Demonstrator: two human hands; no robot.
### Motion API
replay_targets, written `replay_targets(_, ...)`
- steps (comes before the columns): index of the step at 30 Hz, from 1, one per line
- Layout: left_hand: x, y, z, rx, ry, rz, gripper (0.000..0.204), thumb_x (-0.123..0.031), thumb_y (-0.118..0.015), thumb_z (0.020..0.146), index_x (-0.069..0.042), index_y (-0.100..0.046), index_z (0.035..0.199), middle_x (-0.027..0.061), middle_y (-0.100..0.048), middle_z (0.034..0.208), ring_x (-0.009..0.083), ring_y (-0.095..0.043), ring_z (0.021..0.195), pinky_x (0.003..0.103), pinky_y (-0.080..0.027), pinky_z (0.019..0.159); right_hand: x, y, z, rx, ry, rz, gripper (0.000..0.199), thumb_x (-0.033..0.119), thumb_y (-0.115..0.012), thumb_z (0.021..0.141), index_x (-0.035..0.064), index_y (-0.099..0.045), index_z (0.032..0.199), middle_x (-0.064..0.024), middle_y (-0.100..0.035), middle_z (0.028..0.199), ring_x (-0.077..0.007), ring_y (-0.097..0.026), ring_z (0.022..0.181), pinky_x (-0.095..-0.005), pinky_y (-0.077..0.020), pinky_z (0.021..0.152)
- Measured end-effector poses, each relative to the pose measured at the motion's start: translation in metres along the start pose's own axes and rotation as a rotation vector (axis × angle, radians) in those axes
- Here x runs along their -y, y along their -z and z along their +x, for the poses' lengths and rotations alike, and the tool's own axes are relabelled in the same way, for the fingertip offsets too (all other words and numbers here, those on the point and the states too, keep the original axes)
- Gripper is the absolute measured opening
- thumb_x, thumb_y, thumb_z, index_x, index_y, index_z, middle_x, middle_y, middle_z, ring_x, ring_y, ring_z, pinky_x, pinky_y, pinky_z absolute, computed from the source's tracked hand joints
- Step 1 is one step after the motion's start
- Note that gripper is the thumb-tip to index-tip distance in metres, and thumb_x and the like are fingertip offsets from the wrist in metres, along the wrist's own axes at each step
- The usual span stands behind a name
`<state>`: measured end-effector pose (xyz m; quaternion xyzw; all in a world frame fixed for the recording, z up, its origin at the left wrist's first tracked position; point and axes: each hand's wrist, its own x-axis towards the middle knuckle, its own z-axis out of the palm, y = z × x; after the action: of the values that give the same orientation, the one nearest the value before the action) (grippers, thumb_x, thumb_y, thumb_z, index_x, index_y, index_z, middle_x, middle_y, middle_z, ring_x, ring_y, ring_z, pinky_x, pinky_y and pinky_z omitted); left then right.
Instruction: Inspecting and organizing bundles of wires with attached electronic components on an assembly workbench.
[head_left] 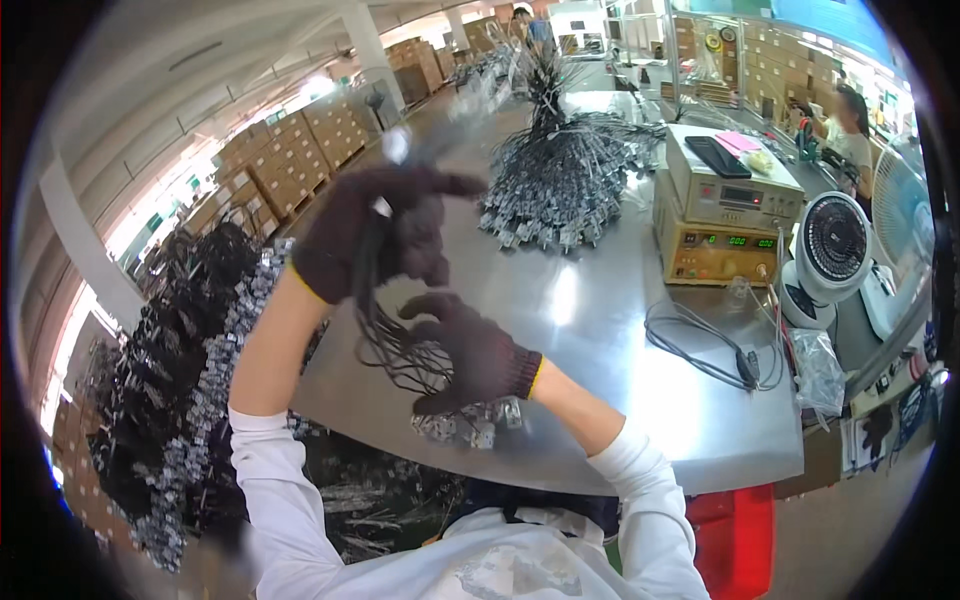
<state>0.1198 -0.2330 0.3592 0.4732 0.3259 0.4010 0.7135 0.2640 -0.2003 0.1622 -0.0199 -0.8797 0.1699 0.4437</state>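
Thin black cables [380, 340], bowed, silver connectors [484, 434] at lower end, over bench [590, 370]. Left hand [345, 220], blurred, curled round upper stretch; right hand [478, 352] half-open at lower stretch, hold unclear.

A cable bundle [405, 362] is by the table's [590, 400] near edge, a cable pile [565, 185] toward its far edge, left of stacked bench instruments [722, 213] and a fan [835, 240].

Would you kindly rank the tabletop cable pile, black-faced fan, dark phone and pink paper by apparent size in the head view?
1. Cable pile
2. Black-faced fan
3. Dark phone
4. Pink paper
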Motion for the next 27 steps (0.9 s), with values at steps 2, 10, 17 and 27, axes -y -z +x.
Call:
replay_targets(2, 0.021, 0.006, 0.022, -0.116, -0.052, 0.15, 0.052, -0.029, -0.056, 0.104, 0.01, -0.057, 0.137, 0.0019, -0.062, 0.069, 0.0203, -0.058, 0.05, 0.041, -0.056, 0.065, -0.015, -0.019, -0.02, 0.08, -0.27, 0.263, 0.077, 0.043, -0.09, 0.071, 0.0054, -0.066, 0.134, -0.0169, -0.073, 0.127, -0.0371, -0.071, 0.113, -0.0458, -0.0566, 0.099)
replay_targets(10, 0.002, -0.024, 0.028, 0.046, -0.019, 0.276, 0.053, -0.026, -0.057, 0.105, 0.012, -0.053, 0.142, -0.0025, -0.051, 0.064, 0.0174, -0.058, 0.052, 0.041, -0.055, 0.062, -0.009, 0.008, -0.014, 0.177, -0.389, 0.115, 0.049, 0.036, -0.08, 0.085, 0.0109, -0.071, 0.127, -0.0122, -0.077, 0.102, -0.0344, -0.075, 0.089, -0.043, -0.0605, 0.084)
replay_targets(17, 0.009, 0.04, -0.018, 0.12, -0.396, 0.155, 0.059, -0.032, -0.059, 0.107, 0.007, -0.046, 0.149, -0.0053, -0.04, 0.055, 0.0142, -0.045, 0.036, 0.037, -0.052, 0.05, -0.05, 0.064, 0.007, 0.186, -0.245, -0.361, 0.029, 0.021, -0.068, 0.089, 0.0175, -0.07, 0.118, -0.0079, -0.074, 0.097, -0.029, -0.075, 0.091, -0.0466, -0.0579, 0.077)
replay_targets(27, 0.195, 0.161, -0.053, -0.597, -0.071, 0.599, 0.04, -0.032, -0.056, 0.107, 0.005, -0.071, 0.103, 0.0058, -0.055, 0.058, 0.0188, -0.059, 0.054, 0.036, -0.052, 0.057, -0.134, -0.052, -0.078, 0.3, -0.169, -0.645, 0.009, 0.02, -0.061, 0.091, 0.0219, -0.069, 0.095, -0.0029, -0.069, 0.087, -0.0249, -0.066, 0.094, -0.044, -0.0458, 0.094)
